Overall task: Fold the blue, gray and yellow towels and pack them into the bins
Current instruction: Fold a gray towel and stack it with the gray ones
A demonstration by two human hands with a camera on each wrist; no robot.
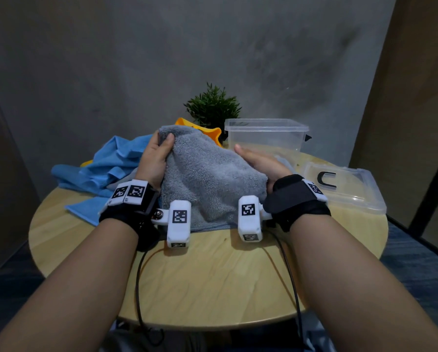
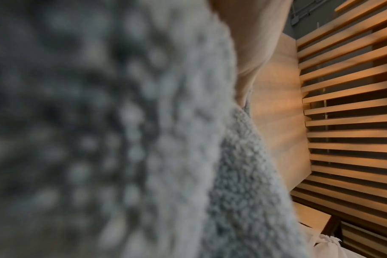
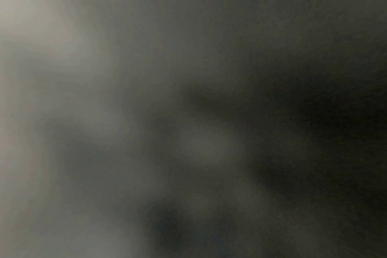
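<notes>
Both hands grip the gray towel (image 1: 207, 174) over the counter (image 1: 212, 275): left hand (image 1: 153, 158) pinching its top corner, right hand (image 1: 261, 162) curled around the right edge, beside the clear bin (image 1: 266, 134)

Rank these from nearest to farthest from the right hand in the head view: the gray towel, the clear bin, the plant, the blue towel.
1. gray towel: gripped by the right hand.
2. clear bin: just behind that hand, toward the right.
3. plant: at the back, centre.
4. blue towel: far left, beyond the left hand.
</notes>
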